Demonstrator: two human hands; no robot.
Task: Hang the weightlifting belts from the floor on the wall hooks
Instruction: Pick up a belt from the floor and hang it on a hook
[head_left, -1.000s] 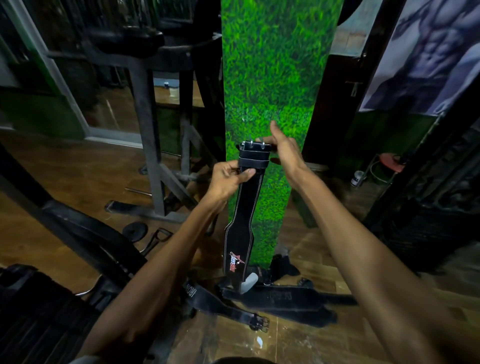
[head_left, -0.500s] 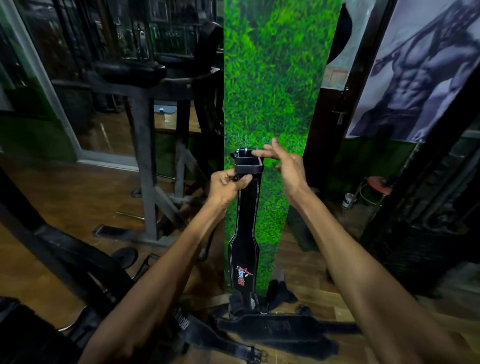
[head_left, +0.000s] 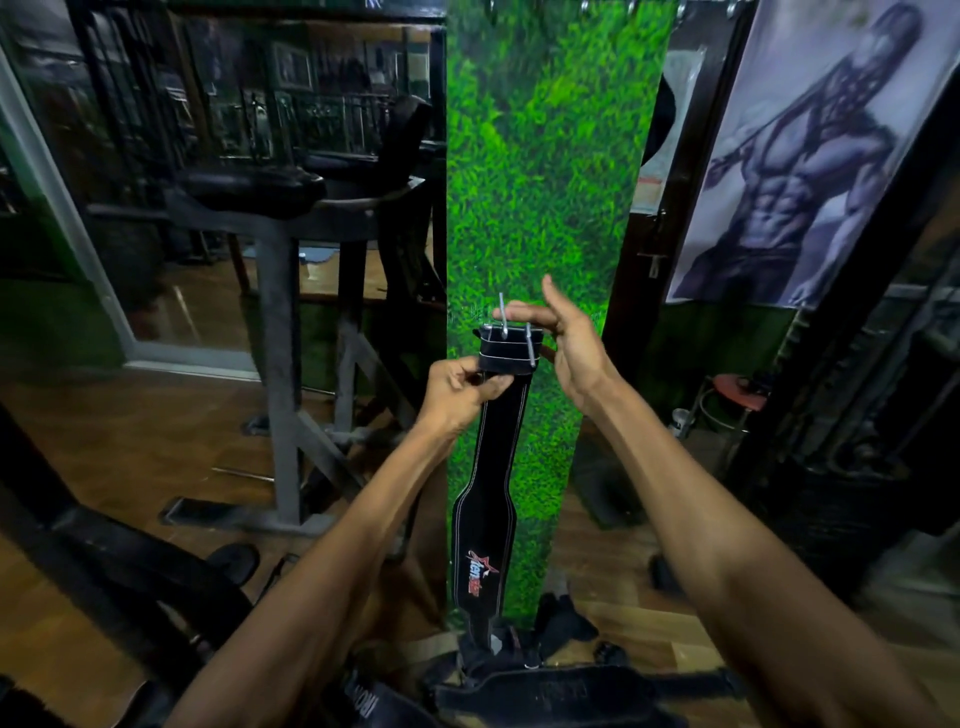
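Note:
A black weightlifting belt (head_left: 488, 499) with white stitching and a red logo hangs upright in front of a green grass-covered wall panel (head_left: 540, 171). My left hand (head_left: 460, 387) pinches the belt just under its metal buckle (head_left: 511, 340). My right hand (head_left: 558, 338) is at the buckle, a fingertip touching one raised prong, the other fingers spread. More black belts (head_left: 540, 691) lie in a heap on the floor at the panel's foot. Small metal hooks (head_left: 631, 8) show at the top edge of the panel.
A grey steel exercise machine (head_left: 280, 364) with a black pad stands to the left. A padded bench (head_left: 104, 561) runs along the lower left. A dark door and a bodybuilder poster (head_left: 800, 171) are to the right, with a red stool (head_left: 737, 397) below.
Both hands have lifted the belt higher along the green panel. My right hand has flipped a buckle prong up. The view has tilted upward, showing more of the wall.

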